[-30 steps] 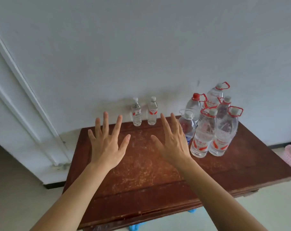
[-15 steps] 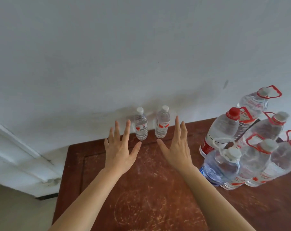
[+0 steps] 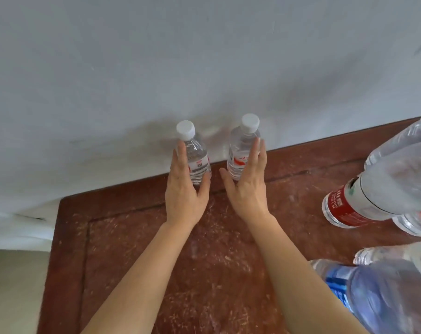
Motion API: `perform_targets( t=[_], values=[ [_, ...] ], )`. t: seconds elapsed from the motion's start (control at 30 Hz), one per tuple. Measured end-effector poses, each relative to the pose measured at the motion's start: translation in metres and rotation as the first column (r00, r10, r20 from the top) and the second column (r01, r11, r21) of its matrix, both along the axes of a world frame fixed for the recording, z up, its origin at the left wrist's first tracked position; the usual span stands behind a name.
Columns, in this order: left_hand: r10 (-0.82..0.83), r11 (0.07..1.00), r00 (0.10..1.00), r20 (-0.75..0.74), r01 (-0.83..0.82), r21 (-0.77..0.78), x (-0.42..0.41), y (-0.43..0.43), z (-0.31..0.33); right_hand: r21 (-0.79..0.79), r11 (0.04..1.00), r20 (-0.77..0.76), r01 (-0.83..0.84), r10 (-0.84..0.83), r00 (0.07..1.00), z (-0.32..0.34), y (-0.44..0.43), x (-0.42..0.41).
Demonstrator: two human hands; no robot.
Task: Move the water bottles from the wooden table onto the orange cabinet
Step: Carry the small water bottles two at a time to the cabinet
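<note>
Both hands have reached farther across the wooden table [image 3: 204, 261] since half a second ago and now flank the two small bottles, which then stood just beyond the fingertips. The view has also closed in, so the large bottles crowd the right edge.

At far left a strip of pale floor [image 3: 11, 285] shows beside the table. The left hand [image 3: 183, 196] lays straight fingers along the left side of the left small bottle [image 3: 196, 160], with its thumb spread to the bottle's right near the base, so the bottle sits in the fork, not yet clasped. Just beside it stands the right small bottle [image 3: 240, 153]. Both are upright and white-capped, at the table's far edge against the white wall [image 3: 204, 56]. The right hand [image 3: 246, 189] mirrors the left, fingers straight up this bottle's right side and thumb splayed at its left. Well to the right, a red-labelled large bottle [image 3: 373, 196] and, nearer, a blue-labelled large bottle [image 3: 385, 297] stand clear of both arms.
</note>
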State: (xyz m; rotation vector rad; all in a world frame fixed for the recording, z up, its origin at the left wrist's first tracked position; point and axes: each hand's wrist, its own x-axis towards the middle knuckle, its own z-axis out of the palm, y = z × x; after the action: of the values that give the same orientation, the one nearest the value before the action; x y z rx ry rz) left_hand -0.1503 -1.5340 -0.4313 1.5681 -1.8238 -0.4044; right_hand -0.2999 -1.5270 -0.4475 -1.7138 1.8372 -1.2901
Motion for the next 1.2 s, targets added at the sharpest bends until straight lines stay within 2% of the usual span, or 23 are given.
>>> perform_targets(
  t=[0.17, 0.37, 0.57, 0.8, 0.97, 1.13, 1.2],
  values=[
    [0.039, 0.995, 0.998, -0.053, -0.043, -0.087, -0.009, -0.012, -0.014, -0.095, 0.994, -0.014, 0.047, -0.049, 0.999, -0.019, -0.015, -0.005],
    [0.161, 0.978, 0.977, -0.138, -0.177, -0.112, -0.019, -0.028, -0.025, -0.032, 0.994, 0.066, 0.107, -0.105, 0.992, -0.022, -0.027, -0.004],
    [0.171, 0.98, 0.968, -0.183, -0.186, -0.069, -0.011, -0.011, -0.025, -0.009, 0.996, 0.032, 0.088, -0.088, 0.996, -0.021, -0.014, -0.005],
    [0.189, 0.982, 0.96, -0.208, -0.186, 0.03, 0.026, 0.101, -0.011, 0.023, 0.995, 0.057, 0.097, -0.098, 0.994, -0.013, 0.071, 0.015],
    [0.221, 0.97, 0.956, -0.195, -0.193, 0.15, 0.067, 0.191, -0.001, 0.148, 0.987, 0.07, 0.059, -0.07, 0.995, 0.0, 0.165, 0.036],
    [0.253, 0.959, 0.951, -0.176, -0.223, 0.174, 0.092, 0.27, 0.01, 0.208, 0.976, 0.062, 0.066, -0.08, 0.995, 0.01, 0.25, 0.058],
    [0.268, 0.955, 0.95, -0.159, -0.24, 0.176, 0.096, 0.297, 0.016, 0.219, 0.976, 0.052, 0.016, -0.028, 0.998, 0.016, 0.285, 0.063]
  ],
)
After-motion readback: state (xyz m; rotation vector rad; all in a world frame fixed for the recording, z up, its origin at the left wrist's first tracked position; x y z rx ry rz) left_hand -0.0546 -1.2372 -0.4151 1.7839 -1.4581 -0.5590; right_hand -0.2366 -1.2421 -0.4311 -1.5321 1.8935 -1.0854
